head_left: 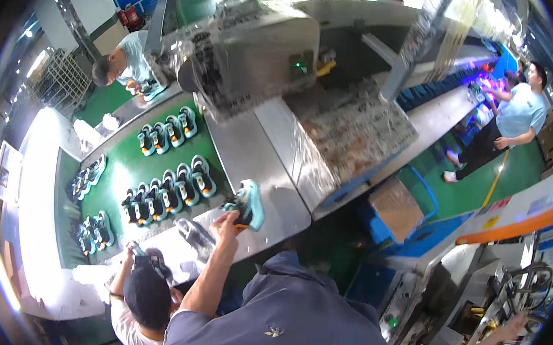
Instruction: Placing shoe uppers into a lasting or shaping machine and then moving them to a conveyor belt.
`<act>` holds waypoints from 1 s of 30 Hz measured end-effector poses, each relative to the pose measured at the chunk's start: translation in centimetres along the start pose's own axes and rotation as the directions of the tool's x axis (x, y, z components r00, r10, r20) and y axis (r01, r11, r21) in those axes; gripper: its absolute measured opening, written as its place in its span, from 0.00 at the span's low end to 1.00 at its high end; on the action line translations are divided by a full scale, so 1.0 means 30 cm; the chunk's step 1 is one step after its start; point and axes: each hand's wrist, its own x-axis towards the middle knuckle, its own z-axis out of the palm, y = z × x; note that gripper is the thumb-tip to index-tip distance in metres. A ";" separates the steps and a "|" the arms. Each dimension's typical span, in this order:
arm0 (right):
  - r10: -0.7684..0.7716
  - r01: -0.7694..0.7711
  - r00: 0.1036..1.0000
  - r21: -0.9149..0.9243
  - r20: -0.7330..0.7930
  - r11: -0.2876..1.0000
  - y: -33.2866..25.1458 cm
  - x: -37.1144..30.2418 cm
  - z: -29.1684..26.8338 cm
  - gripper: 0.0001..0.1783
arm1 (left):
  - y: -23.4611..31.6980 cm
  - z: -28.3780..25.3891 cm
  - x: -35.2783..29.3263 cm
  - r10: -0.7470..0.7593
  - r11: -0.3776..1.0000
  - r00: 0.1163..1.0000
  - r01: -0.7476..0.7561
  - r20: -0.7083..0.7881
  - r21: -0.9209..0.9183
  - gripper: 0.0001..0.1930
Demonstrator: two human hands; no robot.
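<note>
My left hand (227,223) is closed on a sneaker (248,208) with a pale turquoise sole and a dark upper with orange bits. It grips the shoe at its dark end, over the metal table edge (288,228). A grey, crumpled-looking item (195,238) lies on the table just left of my wrist. Far to the right, my right hand (510,328) reaches out beside a machine (472,308) with cables and metal parts. Its fingers look stretched out, with nothing visible in them.
Rows of similar sneakers (169,190) stand on a green surface (113,167) to the left. A seated co-worker (146,291) in a dark cap is close on my left. A plastic-wrapped machine (252,55) stands ahead, and a cardboard box (396,210) sits right of the table. Other people work farther off.
</note>
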 end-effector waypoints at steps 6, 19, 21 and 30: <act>0.042 -0.392 0.895 0.740 0.444 0.547 -1.801 0.402 0.399 0.10 | 0.266 -0.021 0.512 0.178 0.984 0.969 -0.179 -0.174 0.006 0.06; -0.734 0.641 0.679 0.487 0.000 0.593 -3.260 1.102 0.706 0.24 | 0.628 0.115 1.505 0.452 0.891 0.828 -0.436 -0.330 0.128 0.13; -0.797 0.734 0.601 0.430 -0.053 0.525 -3.370 1.174 0.778 0.34 | 0.668 0.163 1.579 0.591 0.806 0.708 -0.496 -0.385 0.324 0.15; -0.924 0.827 0.379 0.426 0.056 0.366 -3.656 1.240 1.004 0.41 | 0.539 0.169 1.742 0.726 0.449 0.663 -0.254 -0.184 0.857 0.20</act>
